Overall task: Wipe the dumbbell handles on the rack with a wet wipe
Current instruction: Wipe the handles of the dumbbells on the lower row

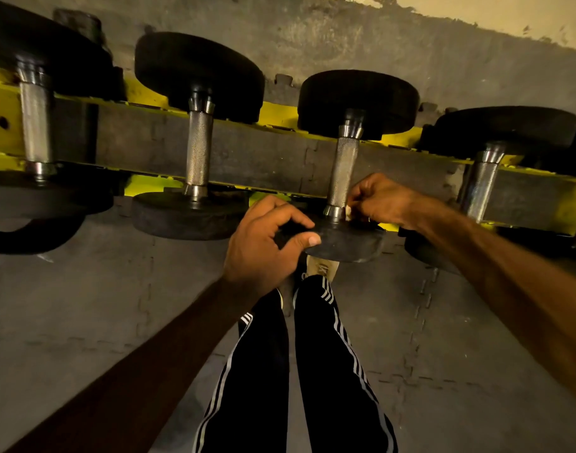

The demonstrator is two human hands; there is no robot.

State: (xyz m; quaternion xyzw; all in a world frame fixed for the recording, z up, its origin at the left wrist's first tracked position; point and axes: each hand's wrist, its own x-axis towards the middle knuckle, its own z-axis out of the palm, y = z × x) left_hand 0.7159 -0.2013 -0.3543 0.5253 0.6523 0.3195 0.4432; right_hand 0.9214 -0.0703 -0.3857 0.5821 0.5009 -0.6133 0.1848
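Several black dumbbells lie across a yellow rack, their knurled steel handles pointing toward me. My right hand pinches a small white wet wipe against the near end of the third dumbbell's handle, beside its steel collar. Most of the wipe is hidden under my fingers. My left hand holds the near black weight head of that same dumbbell, thumb on its edge and fingers curled over its top.
Neighbouring handles stand to the left and right, with a larger dumbbell handle at far left. Grey interlocking floor mats lie below. My legs in black striped trousers stand close to the rack.
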